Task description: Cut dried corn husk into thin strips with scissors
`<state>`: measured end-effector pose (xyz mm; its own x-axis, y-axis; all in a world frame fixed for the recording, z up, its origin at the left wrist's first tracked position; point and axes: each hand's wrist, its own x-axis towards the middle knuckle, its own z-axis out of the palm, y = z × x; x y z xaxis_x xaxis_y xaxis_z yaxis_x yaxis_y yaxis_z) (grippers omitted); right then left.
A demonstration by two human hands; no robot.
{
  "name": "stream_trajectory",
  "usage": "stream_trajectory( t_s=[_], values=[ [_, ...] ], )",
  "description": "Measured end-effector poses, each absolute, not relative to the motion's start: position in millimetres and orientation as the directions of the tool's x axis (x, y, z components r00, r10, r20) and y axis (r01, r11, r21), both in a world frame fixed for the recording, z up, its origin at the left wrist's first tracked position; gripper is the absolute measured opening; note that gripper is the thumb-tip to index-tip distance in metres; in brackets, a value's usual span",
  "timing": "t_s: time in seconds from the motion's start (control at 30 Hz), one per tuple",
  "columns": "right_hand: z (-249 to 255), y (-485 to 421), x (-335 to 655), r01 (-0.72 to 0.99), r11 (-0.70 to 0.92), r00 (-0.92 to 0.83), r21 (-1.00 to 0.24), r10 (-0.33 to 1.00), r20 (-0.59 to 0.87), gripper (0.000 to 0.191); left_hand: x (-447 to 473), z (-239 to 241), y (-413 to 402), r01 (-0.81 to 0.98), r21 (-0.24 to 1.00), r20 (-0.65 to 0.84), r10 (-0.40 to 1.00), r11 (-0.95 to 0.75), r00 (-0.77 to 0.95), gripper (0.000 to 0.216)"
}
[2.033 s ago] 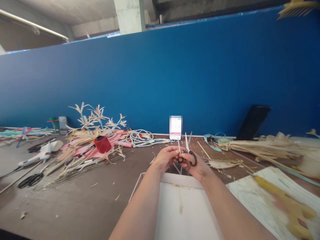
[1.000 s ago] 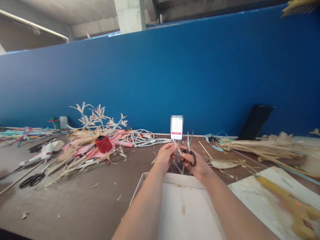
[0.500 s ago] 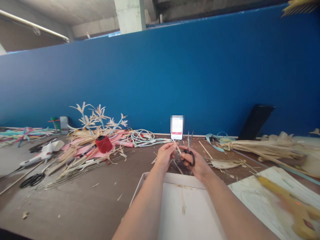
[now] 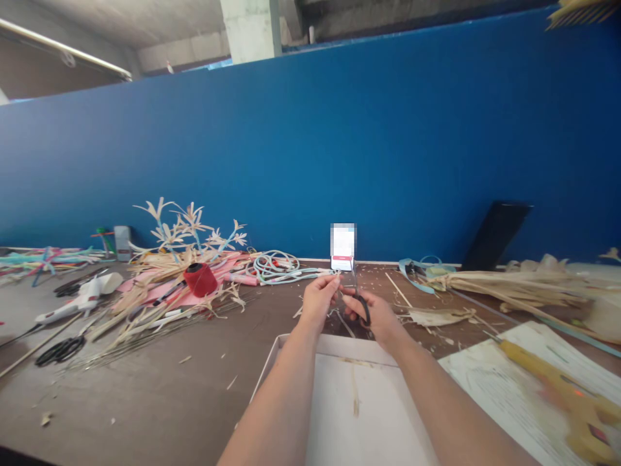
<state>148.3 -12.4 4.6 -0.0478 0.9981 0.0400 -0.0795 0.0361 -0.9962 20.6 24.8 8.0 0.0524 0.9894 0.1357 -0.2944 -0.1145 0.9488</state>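
In the head view my left hand [image 4: 317, 301] is closed, thumb and fingertips pinched on a small pale strip [image 4: 338, 276] of dried plant material, mostly hidden by the fingers. Close on its right, my right hand [image 4: 381, 319] grips a pair of scissors [image 4: 365, 310] by the black handles. The narrow blades point up and away, beside the left fingertips. Whether the blades touch the strip I cannot make out. Both hands are above the table, just past the far edge of a white box lid [image 4: 369, 401].
A propped phone [image 4: 343, 243] stands behind the hands. Left lie a red thread spool [image 4: 201, 280], husk flowers [image 4: 169, 236], a white glue gun [image 4: 87, 298] and black scissors [image 4: 61, 350]. Right are a husk bundle [image 4: 509, 285] and a yellow glue gun [image 4: 557, 382] on paper.
My right hand and the scissors have shifted left, bringing the blades closer to the left fingertips. The pale strip that stretched between the hands shows less now. My left hand has barely moved.
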Motion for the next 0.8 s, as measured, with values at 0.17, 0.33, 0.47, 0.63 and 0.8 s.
stream_trajectory(
  t_s=[0.17, 0.33, 0.47, 0.63, 0.8],
  values=[
    [6.8, -10.5, 151.2, 0.003, 0.048, 0.029, -0.999, 0.998, 0.049, 0.046, 19.6, 7.8, 25.6, -0.242, 0.955, 0.182, 0.983, -0.172, 0.020, 0.035],
    [5.7, -8.5, 154.7, 0.129, 0.063, -0.004, -0.990, 0.998, 0.063, 0.043, 19.8, 7.0, 26.0, -0.176, 0.964, 0.201, 0.979, -0.198, 0.000, 0.035],
    [6.4, -9.1, 160.6, 0.224, 0.059, -0.051, -0.973, 0.998, 0.049, 0.041, 18.6, 9.4, 24.6, -0.151, 0.967, 0.210, 0.978, -0.206, 0.007, 0.035],
    [6.9, -9.6, 166.6, 0.277, 0.036, -0.110, -0.960, 0.994, 0.006, 0.042, 18.0, 9.4, 24.3, -0.119, 0.974, 0.199, 0.980, -0.195, 0.023, 0.036],
    [6.7, -9.3, 167.4, 0.276, 0.012, -0.136, -0.961, 0.990, -0.026, 0.040, 18.7, 8.5, 25.0, -0.098, 0.981, 0.172, 0.984, -0.167, 0.049, 0.036]
  ],
)
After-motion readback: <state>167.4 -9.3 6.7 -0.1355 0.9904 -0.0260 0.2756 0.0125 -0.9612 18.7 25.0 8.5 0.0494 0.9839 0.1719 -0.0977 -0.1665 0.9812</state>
